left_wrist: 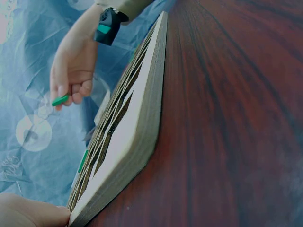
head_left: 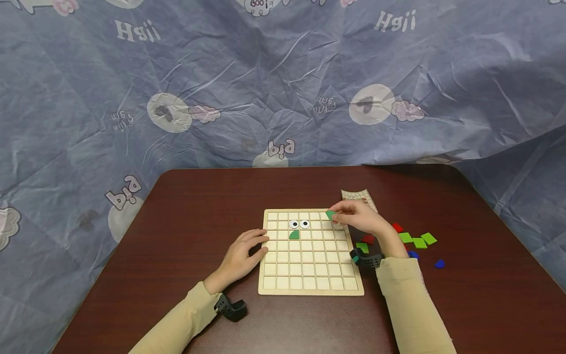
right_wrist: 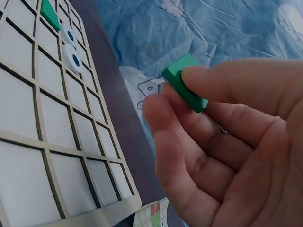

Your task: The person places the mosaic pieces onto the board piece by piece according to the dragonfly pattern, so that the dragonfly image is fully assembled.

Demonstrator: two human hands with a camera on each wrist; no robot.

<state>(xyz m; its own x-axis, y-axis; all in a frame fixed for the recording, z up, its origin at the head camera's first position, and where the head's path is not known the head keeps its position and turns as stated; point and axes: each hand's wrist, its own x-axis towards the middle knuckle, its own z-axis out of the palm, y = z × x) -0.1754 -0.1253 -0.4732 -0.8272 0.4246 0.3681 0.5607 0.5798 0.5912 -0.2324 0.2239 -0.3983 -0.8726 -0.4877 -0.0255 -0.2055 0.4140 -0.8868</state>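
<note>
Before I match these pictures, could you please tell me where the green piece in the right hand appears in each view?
Head: the green piece, pinched by the right hand, right of centre, below mid-height.
Left wrist: the green piece, at left, slightly above mid-height.
Right wrist: the green piece, slightly right of centre, above mid-height.
Shared landmark: the grid board, in all three views.
</note>
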